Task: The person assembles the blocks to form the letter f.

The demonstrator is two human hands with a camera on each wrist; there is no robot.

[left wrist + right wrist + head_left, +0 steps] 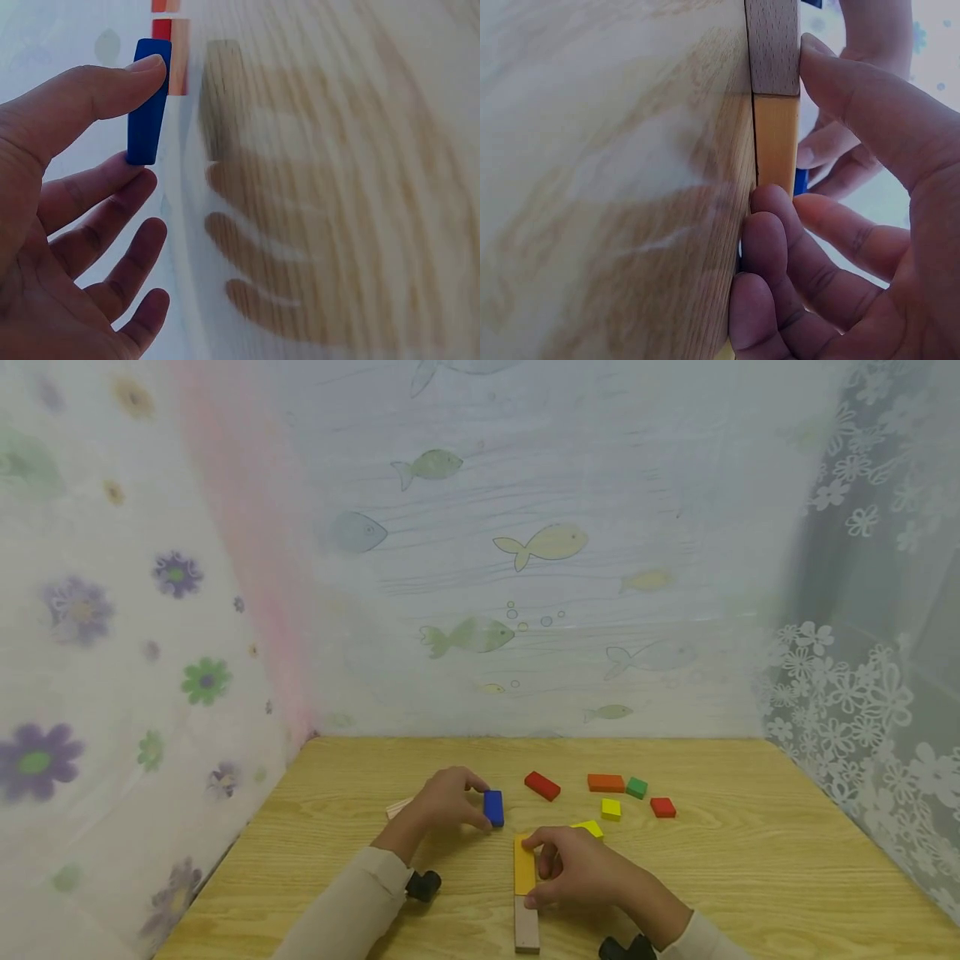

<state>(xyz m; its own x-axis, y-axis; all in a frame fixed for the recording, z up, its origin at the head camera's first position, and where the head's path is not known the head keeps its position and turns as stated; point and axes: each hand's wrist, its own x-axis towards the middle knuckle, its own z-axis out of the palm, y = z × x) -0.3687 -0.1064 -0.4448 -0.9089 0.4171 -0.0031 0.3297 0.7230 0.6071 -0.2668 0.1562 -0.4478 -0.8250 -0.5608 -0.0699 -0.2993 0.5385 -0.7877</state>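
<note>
My left hand pinches a blue wooden block above the table; in the left wrist view the thumb lies on the block and the forefinger touches its lower end. Nearer to me, a yellow-orange block lies end to end with a plain wood block. My right hand holds the yellow-orange block, its forefinger by the far end and its thumb near the joint with the plain block. The right wrist view shows the joint between the plain block and the yellow-orange block.
Beyond the hands lie a red block, an orange block, a green block, a small yellow block and another red piece. A yellow piece is partly behind my right hand. A plain wood piece shows behind my left wrist.
</note>
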